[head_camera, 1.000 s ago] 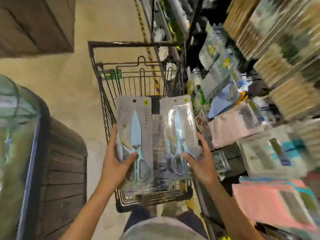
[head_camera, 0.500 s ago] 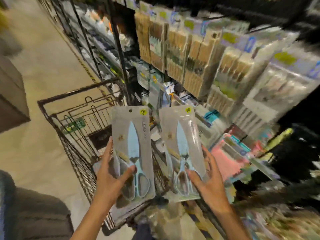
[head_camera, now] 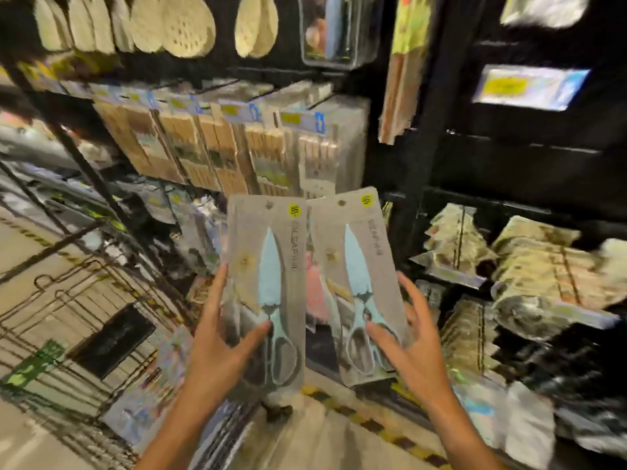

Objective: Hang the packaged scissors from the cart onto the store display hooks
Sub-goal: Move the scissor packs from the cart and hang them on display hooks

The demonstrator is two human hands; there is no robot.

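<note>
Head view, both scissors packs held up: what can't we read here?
- Target hook: head view, display wall dark and motion-blurred; no free hook discernible.
- Left hand fingers behind left pack: hidden by card.
- Right pack print: too small and blurred.
- Cart: cut off by left edge, smeared.

Vertical lettering on both scissors packs (head_camera: 266, 283) – blurred, yellow stickers (head_camera: 293, 209) unreadable

Two scissors packs are in view, the left pack (head_camera: 264, 293) and the right pack (head_camera: 356, 286), each with one yellow sticker at its top right corner. Two hands show, the left hand (head_camera: 217, 354) and right hand (head_camera: 410, 351). One cart (head_camera: 68, 300) stands at the left edge.
</note>
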